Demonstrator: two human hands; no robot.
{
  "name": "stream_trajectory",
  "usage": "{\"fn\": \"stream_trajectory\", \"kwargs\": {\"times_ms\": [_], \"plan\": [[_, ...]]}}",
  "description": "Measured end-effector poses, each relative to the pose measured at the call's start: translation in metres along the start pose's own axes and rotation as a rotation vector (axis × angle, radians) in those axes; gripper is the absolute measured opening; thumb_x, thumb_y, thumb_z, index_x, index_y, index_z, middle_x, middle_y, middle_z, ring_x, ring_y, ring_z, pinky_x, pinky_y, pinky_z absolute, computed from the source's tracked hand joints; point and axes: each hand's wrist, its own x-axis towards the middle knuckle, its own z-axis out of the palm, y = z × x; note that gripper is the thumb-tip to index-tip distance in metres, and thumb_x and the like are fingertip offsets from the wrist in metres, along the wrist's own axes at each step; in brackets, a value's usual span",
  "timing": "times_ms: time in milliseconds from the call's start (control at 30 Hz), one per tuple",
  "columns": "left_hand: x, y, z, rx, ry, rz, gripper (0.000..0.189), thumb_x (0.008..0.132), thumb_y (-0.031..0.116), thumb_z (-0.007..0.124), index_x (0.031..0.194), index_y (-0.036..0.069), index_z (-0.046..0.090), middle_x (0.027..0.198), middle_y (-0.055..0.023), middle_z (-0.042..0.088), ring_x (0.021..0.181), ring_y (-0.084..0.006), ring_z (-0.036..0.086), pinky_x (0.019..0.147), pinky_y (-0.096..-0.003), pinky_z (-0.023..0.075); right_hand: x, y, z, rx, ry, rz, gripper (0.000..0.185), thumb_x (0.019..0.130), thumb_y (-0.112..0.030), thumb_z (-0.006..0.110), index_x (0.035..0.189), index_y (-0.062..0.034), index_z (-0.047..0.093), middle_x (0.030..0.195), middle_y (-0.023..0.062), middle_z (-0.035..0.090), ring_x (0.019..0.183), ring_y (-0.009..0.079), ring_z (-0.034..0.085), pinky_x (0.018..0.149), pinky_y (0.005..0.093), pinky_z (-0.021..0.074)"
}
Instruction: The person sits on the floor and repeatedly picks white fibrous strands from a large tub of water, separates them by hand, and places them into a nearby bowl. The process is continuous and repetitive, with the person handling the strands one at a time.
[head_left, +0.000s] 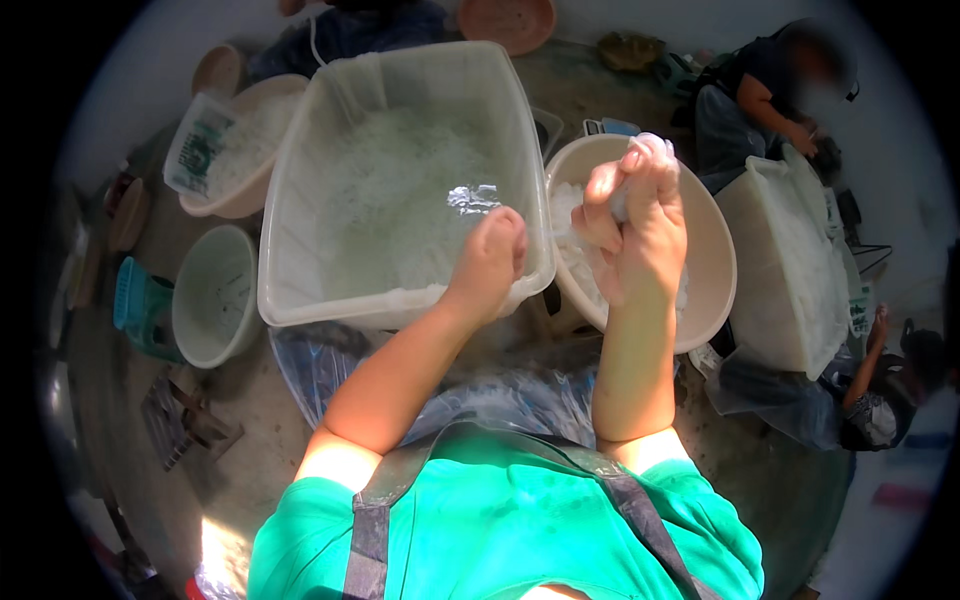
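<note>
My left hand (491, 259) is curled into a loose fist above the front right corner of a large white plastic tub (405, 300). Cloudy water (405, 180) with whitish, translucent matter fills much of that tub. Over a beige round basin (709, 262), my right hand (641, 210) is raised with bent fingers around a soft whitish piece (651, 141), which shows at the fingertips. A faint translucent strand seems to run between the two hands; whether my left fingers grip it is hidden. White, wet-looking pieces (574, 259) lie in the basin beneath my right hand.
Left of the tub are a beige basin of white pieces (259, 142) with a printed plastic basket (196, 146), a pale bowl (217, 296) and a teal stool (139, 307). Another white tub (780, 262) stands at right. Co-workers sit at upper right (757, 97) and far right (877, 397).
</note>
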Motion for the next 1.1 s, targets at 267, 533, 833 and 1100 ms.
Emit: {"fn": "stream_trajectory", "kwargs": {"times_ms": [267, 533, 833, 1100], "plan": [[0.026, 0.089, 0.03, -0.576, -0.462, -0.18, 0.023, 0.086, 0.015, 0.04, 0.064, 0.014, 0.036, 0.059, 0.0044, 0.028, 0.049, -0.008, 0.023, 0.042, -0.0222, 0.0195, -0.014, 0.028, -0.051, -1.543, -0.131, -0.173, 0.032, 0.076, -0.006, 0.063, 0.107, -0.0114, 0.062, 0.127, 0.0146, 0.05, 0.114, 0.0291, 0.048, 0.093, 0.0368, 0.0401], [0.016, 0.033, -0.037, 0.511, -0.384, 0.542, 0.029, 0.088, 0.03, 0.054, 0.098, 0.003, 0.055, 0.078, -0.0023, 0.053, 0.076, -0.014, 0.049, 0.071, -0.0287, 0.0405, -0.025, 0.026, -0.019, -1.072, -0.075, 0.067, 0.025, 0.088, -0.021, 0.052, 0.092, -0.0041, 0.069, 0.115, 0.0144, 0.06, 0.119, 0.0298, 0.048, 0.097, 0.0356, 0.0376], [0.012, 0.002, -0.021, -0.239, -0.41, -0.173, 0.038, 0.095, 0.04, 0.041, 0.094, 0.003, 0.051, 0.064, 0.0058, 0.04, 0.061, -0.0136, 0.044, 0.055, -0.0298, 0.0369, -0.013, 0.009, -0.033, -0.503, 0.099, 0.196, 0.03, 0.091, -0.02, 0.051, 0.098, 0.006, 0.065, 0.112, 0.0124, 0.062, 0.097, 0.0182, 0.059, 0.08, 0.0309, 0.0459], [0.002, 0.042, 0.007, 0.739, 0.185, 0.555, 0.048, 0.092, 0.049, 0.041, 0.094, 0.001, 0.052, 0.074, 0.002, 0.05, 0.069, -0.0141, 0.048, 0.063, -0.0315, 0.0396, -0.007, 0.014, -0.012, -1.486, -0.217, -0.123, 0.022, 0.07, -0.007, 0.064, 0.088, -0.0157, 0.071, 0.121, 0.0068, 0.057, 0.1, 0.024, 0.055, 0.087, 0.0329, 0.0427]]}}
